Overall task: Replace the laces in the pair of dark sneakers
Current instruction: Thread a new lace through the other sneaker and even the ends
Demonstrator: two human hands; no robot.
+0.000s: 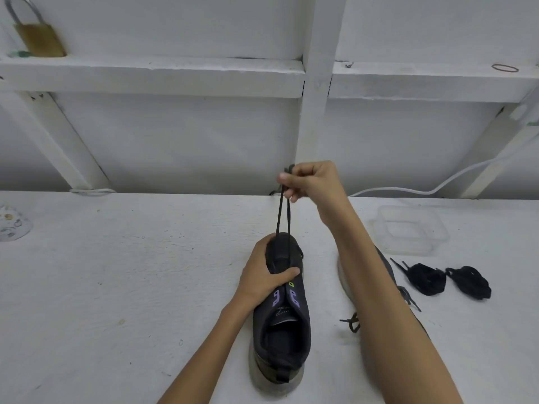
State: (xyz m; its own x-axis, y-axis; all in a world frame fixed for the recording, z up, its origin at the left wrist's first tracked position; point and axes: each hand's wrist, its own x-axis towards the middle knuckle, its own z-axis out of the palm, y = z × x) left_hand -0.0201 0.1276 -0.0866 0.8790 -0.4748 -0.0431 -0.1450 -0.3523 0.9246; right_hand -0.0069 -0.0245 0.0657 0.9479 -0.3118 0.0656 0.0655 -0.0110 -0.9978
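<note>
Sneaker on bench, toe pointing away from me, left hand gripping forefoot to pin it down. Right hand, raised above toe, pinches both strands of lace, taut from lowest eyelets; upper eyelets bare. I read this as old lace leaving its last pair. Two lace bundles lie right of right forearm, second sneaker partly beneath it. Next move calls for steady upward pull while left hand holds firm.
</note>
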